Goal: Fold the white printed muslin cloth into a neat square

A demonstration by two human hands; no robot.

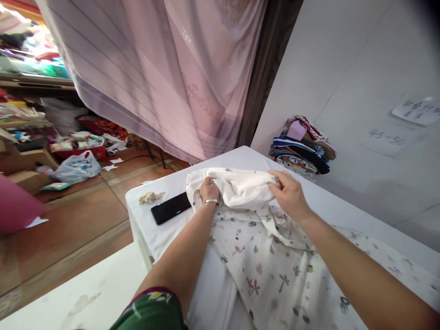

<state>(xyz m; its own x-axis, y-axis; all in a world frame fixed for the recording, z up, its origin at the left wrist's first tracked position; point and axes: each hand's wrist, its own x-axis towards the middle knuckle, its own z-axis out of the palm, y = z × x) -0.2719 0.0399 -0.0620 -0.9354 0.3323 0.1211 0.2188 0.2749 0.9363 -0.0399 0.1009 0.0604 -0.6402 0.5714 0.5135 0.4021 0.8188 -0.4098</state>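
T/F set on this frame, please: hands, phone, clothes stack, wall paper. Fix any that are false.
1. The right hand grips the printed white cloth. True.
2. The left hand is clear of the cloth. False: the left hand touches it too.
3. The phone is in the right hand. False: the phone lies on the white table.
4. A bracelet circles the left wrist. True.
5. The clothes stack sits beside the phone. False: the clothes stack is by the wall.
6. A wall paper reads 45-50. True.

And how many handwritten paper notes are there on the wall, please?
2: the "45-50" note on the wall, and the blurred note above it to the right. Others could be outside the view.
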